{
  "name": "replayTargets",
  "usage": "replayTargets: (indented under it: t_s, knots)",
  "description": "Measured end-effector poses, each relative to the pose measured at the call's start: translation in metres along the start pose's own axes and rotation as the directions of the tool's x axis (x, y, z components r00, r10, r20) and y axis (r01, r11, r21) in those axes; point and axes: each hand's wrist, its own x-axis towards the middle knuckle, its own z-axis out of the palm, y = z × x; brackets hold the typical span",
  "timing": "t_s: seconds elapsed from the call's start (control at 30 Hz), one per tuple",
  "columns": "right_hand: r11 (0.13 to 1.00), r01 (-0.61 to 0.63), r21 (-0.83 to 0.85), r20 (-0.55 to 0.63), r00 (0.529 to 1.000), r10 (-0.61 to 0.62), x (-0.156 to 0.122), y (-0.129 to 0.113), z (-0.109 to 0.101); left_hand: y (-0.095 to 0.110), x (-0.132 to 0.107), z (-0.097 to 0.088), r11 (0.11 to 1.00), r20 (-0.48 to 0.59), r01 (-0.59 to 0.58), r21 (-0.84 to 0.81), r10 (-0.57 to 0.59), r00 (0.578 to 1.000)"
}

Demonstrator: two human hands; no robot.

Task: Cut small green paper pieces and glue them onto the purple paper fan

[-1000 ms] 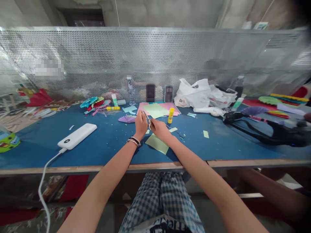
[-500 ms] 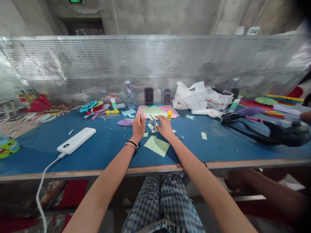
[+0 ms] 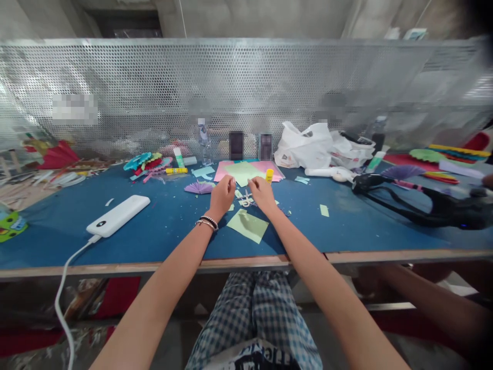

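My left hand [image 3: 223, 194] is closed in a pinch above the table, just left of a pair of scissors [image 3: 246, 200]. Whatever its fingertips hold, if anything, is too small to make out. My right hand [image 3: 262, 192] is across from it with fingers curled together; their contents cannot be made out either. The scissors lie on the table between the hands, among small green paper scraps [image 3: 231, 207]. Nearer to me lies a light green sheet [image 3: 248, 226]. Beyond the hands, another green sheet [image 3: 243, 171] rests on pink paper [image 3: 222, 169].
A yellow-capped glue stick [image 3: 269, 176] stands behind my right hand. A purple folded paper fan [image 3: 199, 187] lies left of my left hand. Further out are a white power bank [image 3: 118, 216], a water bottle [image 3: 204, 141], white plastic bags [image 3: 304, 146] and a black strapped device [image 3: 419, 203].
My right hand has let go of the scissors, which now lie on the table. Its fingers have drawn together and moved up, nearer my left hand. The view has tilted slightly down.
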Motion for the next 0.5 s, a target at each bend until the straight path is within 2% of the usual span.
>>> replayTargets:
  t_s: [0.07, 0.13, 0.33, 0.5]
  knots:
    - [0.986, 0.041, 0.163, 0.057, 0.997, -0.051, 0.0020, -0.0036, -0.0023, 0.0007, -0.0004, 0.0004, 0.999, 0.029, -0.016, 0.044, 0.014, 0.999]
    - [0.968, 0.059, 0.244, 0.108, 0.990, -0.087, 0.0015, -0.0061, -0.0026, 0.0013, -0.0010, 0.0008, 0.995, 0.075, -0.042, 0.085, 0.035, 0.997]
    - [0.943, 0.072, 0.325, 0.212, 0.966, -0.147, -0.0019, -0.0054, 0.0017, 0.0001, -0.0022, 0.0003, 0.985, 0.257, -0.148, 0.093, 0.120, 0.959]
    - [0.932, 0.059, 0.358, 0.259, 0.953, -0.160, -0.0005, -0.0023, 0.0041, -0.0028, -0.0017, -0.0009, 0.987, 0.281, -0.159, 0.012, 0.150, 0.948]
